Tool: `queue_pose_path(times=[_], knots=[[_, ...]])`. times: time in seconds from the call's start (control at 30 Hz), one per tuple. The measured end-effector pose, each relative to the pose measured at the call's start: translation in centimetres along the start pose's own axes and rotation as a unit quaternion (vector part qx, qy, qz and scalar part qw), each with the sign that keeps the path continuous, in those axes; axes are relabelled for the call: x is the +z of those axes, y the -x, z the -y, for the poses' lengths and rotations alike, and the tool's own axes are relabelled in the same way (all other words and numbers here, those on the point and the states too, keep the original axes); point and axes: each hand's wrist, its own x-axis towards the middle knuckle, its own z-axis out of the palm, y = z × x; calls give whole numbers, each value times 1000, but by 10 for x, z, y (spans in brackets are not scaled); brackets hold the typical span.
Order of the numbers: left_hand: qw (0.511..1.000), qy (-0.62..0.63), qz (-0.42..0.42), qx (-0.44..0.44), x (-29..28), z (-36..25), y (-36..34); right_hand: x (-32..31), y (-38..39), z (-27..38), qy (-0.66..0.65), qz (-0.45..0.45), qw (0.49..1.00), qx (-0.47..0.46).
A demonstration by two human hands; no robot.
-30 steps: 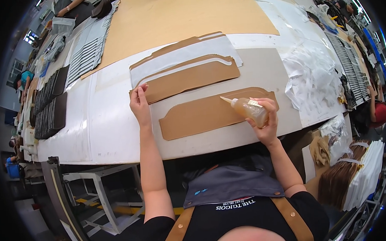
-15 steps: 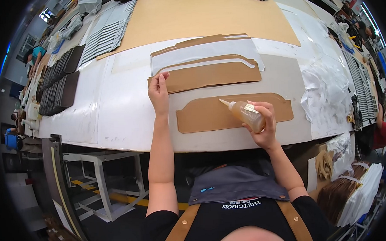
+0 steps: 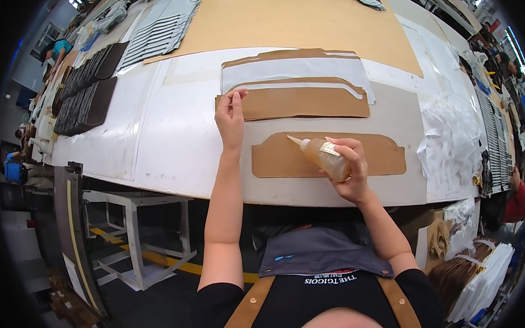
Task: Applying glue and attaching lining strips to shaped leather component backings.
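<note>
The right hand (image 3: 352, 175) is grasping an amber bottle (image 3: 325, 159), its nozzle (image 3: 296, 141) pointing over the lower brown panel (image 3: 277, 160) on the bench (image 3: 167, 121), so a too strong squeeze could be staining it, while the left hand (image 3: 230, 119) is bending at the upper brown panel (image 3: 307, 103), whether pinching it I cannot tell.

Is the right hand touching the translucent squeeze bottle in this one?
Touching: the head view shows the right hand wrapped around the body of the translucent squeeze bottle, with no gap between them.

Black short-sleeved shirt (image 3: 332, 296), grey-blue apron (image 3: 325, 252), tan straps (image 3: 244, 312), round studs (image 3: 253, 300).
</note>
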Motion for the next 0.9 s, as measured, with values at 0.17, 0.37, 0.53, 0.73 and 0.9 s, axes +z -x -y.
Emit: queue_pose_path(times=[0.17, 0.37, 0.53, 0.73, 0.9], knots=[[1000, 19, -8, -5, 1, -3, 0, 8, -6, -4, -16, 18, 1000, -14], [1000, 7, -12, 3, -1, -3, -1, 15, -9, -4, -33, 38, 999, -19], [1000, 11, -17, -2, -2, -7, -1, 19, -9, -2, -47, 51, 997, -29], [1000, 5, -20, -4, -5, -10, 0, 24, -8, 1, -72, 56, 995, -27], [1000, -3, -21, -11, -9, -15, -1, 33, -7, 7, -81, 57, 995, -24]])
